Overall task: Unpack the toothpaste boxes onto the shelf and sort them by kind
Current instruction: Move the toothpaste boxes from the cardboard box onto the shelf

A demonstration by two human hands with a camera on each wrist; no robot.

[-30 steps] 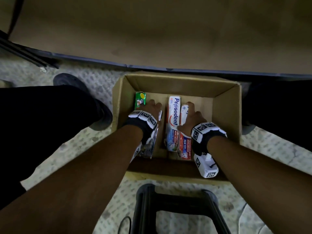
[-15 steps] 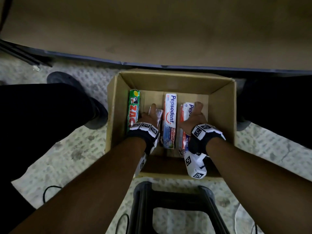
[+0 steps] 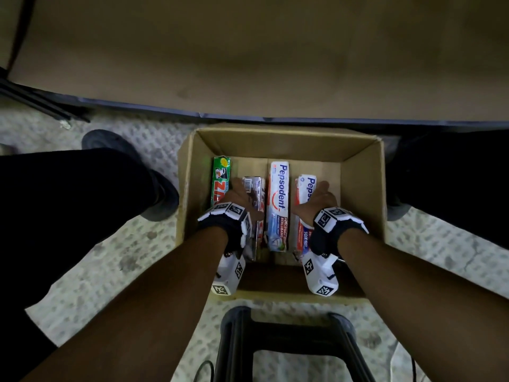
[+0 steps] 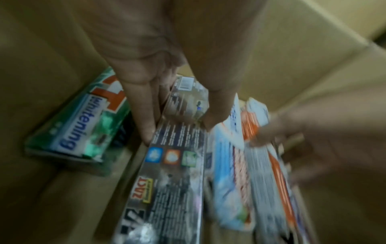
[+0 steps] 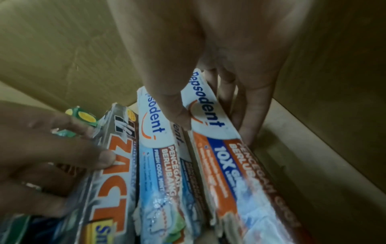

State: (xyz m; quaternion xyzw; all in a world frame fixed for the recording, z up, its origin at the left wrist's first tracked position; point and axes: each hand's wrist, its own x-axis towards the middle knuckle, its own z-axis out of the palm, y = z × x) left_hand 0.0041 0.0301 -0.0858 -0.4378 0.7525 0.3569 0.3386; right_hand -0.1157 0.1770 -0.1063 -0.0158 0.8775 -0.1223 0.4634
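Note:
An open cardboard box point(image 3: 363, 188) on the floor holds several toothpaste boxes lying lengthwise. A green Zact box point(image 3: 220, 180) point(image 4: 77, 128) leans on the left wall. My left hand point(image 3: 239, 197) point(image 4: 181, 118) pinches the silver Zact box point(image 3: 254, 188) point(image 4: 177, 165) between thumb and fingers, with the box tilted on its edge. A blue Pepsodent box point(image 3: 278, 205) point(image 5: 158, 148) lies in the middle. My right hand point(image 3: 319, 199) point(image 5: 211, 115) grips the orange Pepsodent box point(image 3: 303, 188) point(image 5: 229, 156), thumb on its face and fingers down its right side.
A wide brown shelf board point(image 3: 248, 51) runs across just beyond the box. A black stool point(image 3: 289, 340) stands close in front of it. The person's dark legs and a shoe point(image 3: 154, 194) flank the box on a patterned floor. Bare bottom shows in the box's right part.
Both hands have drawn back toward the near wall with their boxes. The silver Zact box has tipped up on edge, and the green box now shows at full length.

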